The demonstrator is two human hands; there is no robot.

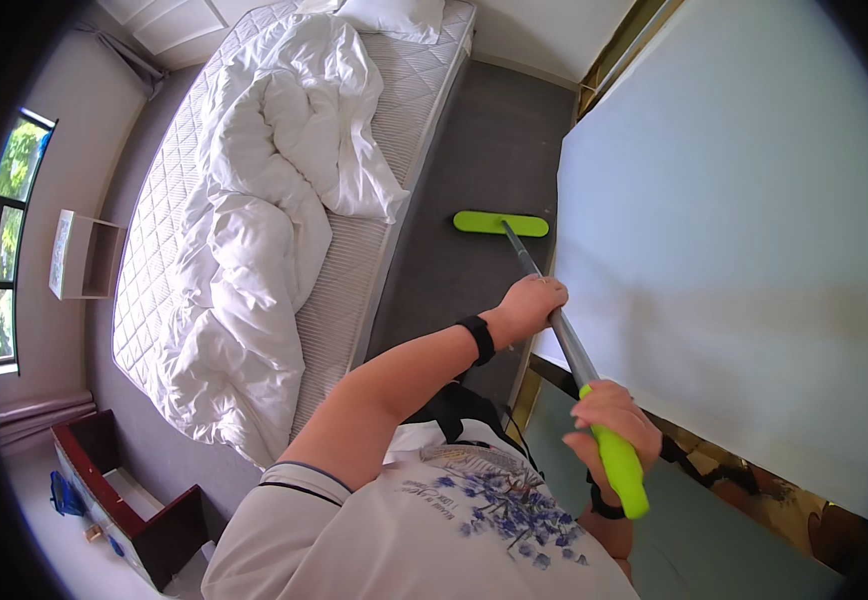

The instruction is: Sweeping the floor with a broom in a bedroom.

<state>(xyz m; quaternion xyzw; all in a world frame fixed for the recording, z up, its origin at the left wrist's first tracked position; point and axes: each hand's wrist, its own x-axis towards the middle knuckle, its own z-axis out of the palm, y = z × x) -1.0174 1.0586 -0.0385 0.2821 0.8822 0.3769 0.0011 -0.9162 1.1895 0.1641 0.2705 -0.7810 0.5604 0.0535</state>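
A long-handled floor sweeper or mop slants across the view, its lime-green oblong head (482,223) resting on the dark grey floor between the bed and a big pale panel. Around the middle of its grey metal pole (573,346) my left hand (531,304) is closed, with a black band on that wrist. Nearer my body, my right hand (617,424) grips the top of the pole at the lime-green handle (623,476). The underside of the head is hidden.
On the left stands a bed with a striped, quilted mattress (347,300) and a rumpled white duvet (254,225). The pale panel (726,225) borders the floor strip on the right. A dark red open cabinet (171,525) and a small white shelf unit (85,255) stand beyond the bed.
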